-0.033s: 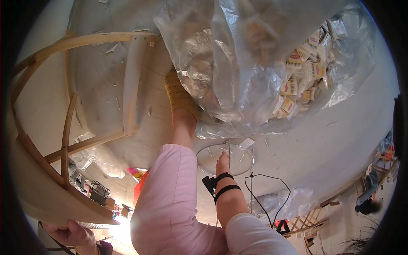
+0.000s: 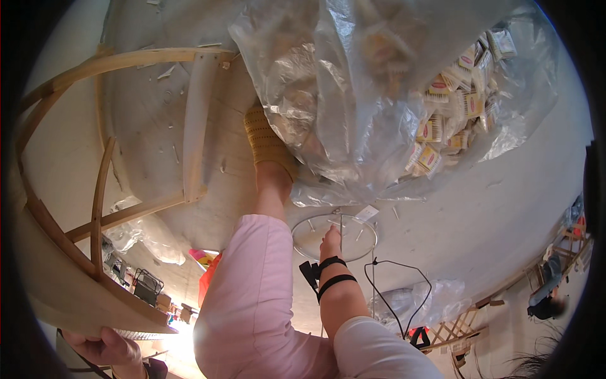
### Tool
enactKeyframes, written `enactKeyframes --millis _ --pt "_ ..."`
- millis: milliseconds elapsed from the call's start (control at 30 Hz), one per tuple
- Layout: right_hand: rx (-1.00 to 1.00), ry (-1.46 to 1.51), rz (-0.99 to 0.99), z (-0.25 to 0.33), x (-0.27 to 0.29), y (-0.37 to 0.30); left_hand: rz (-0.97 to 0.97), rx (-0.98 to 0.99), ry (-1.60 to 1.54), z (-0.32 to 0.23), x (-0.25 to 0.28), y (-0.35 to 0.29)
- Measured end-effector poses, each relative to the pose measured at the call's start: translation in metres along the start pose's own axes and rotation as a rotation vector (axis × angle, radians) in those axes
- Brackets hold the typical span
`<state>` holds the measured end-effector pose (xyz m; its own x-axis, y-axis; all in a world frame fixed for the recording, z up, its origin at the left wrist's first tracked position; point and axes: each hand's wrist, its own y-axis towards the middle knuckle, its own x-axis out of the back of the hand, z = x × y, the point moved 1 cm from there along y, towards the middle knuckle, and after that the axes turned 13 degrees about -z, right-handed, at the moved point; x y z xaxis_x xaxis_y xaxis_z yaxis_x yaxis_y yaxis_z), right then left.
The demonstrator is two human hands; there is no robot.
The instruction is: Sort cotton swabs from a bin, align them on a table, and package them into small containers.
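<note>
My left hand is at the lower left, below the edge of a pale board or tabletop. Its fingers are curled and the thumb is bent in. Beside the thumb lies a finely striped whitish edge; what the fingers close on is hidden. My right forearm, with black straps and a small black device, reaches down. The right hand looks small, within the outline of a thin metal ring and beside a thin upright rod. Its fingers are too foreshortened to read.
A large clear plastic bag holds many small packets of white sticks with yellow labels. A wooden frame stands at the left. My leg in pink trousers ends in a yellow slipper. A black cable loops at the right.
</note>
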<state>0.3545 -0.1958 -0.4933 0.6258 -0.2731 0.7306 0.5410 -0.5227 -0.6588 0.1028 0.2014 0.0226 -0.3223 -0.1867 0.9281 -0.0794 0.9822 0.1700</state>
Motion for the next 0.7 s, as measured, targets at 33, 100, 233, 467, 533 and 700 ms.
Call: enactKeyframes --millis 33,100,233,467,533,700 --pt "-0.008 0.06 -0.057 0.004 0.0 -0.004 0.006 -0.011 0.024 0.003 0.005 -0.002" --pt "-0.017 0.12 -0.112 0.011 0.0 -0.011 0.02 -0.035 0.076 0.011 0.017 -0.004" --pt "-0.046 0.102 -0.07 0.026 -0.009 -0.016 0.047 -0.087 0.181 0.02 0.038 -0.003" --pt "-0.101 0.058 0.001 0.034 -0.01 -0.02 -0.014 -0.037 0.063 -0.004 0.002 -0.004" --pt "-0.121 0.049 0.019 0.033 -0.014 -0.025 0.013 -0.012 0.13 0.002 0.011 0.0" --pt "-0.167 0.019 0.065 0.04 -0.013 -0.027 0.011 0.028 0.121 0.002 0.013 0.001"
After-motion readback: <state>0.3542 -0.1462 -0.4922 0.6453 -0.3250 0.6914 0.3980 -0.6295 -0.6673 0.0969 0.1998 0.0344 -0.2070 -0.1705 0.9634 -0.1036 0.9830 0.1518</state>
